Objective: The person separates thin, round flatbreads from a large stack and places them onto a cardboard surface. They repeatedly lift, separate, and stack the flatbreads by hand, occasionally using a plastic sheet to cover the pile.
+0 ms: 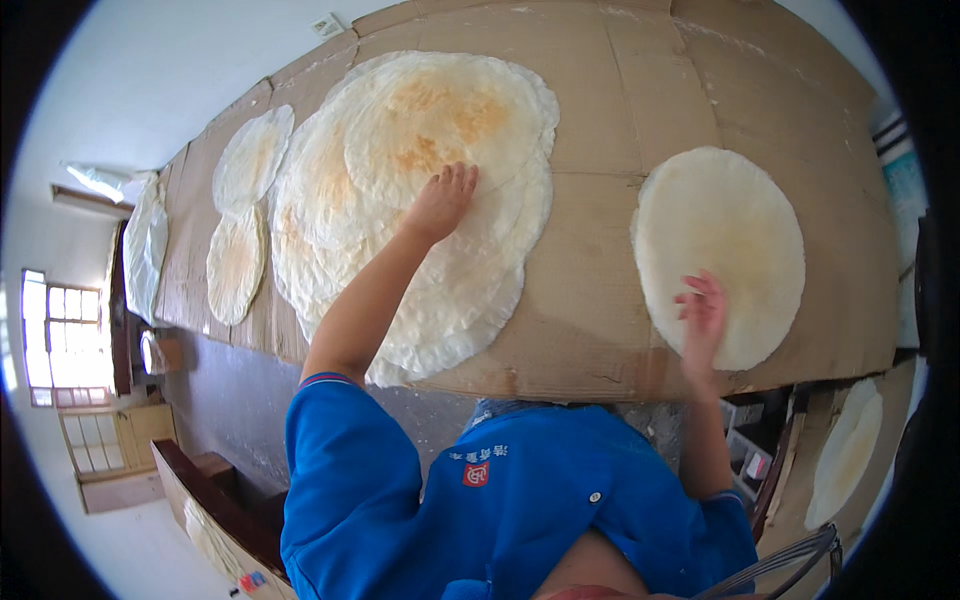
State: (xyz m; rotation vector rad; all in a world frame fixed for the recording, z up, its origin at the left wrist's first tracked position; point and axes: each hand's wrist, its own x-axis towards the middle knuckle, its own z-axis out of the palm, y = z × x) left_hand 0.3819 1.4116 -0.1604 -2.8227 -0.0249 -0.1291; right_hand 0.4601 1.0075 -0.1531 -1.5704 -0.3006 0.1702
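My left hand (444, 204) lies palm down at the near edge of a large, thin round flatbread (450, 120) with browned patches. That flatbread tops a wide pile of overlapping flatbreads (480, 247) on the cardboard-covered table (585, 300). The left fingers are stretched out and nearly side by side, and what lies under the palm is hidden. To the right, my right hand (703, 307) is over the near part of a separate pale round flatbread (727, 217). Its fingers are loosely bent, apart and slightly blurred, with nothing seen in them.
Two smaller flatbreads (251, 161) lie at the table's left, near a plastic sheet (145, 247). Another flatbread (847, 454) rests on a surface at lower right. Shelves (750, 442) stand below the table's right front edge. A dark-edged table (217, 517) is at lower left.
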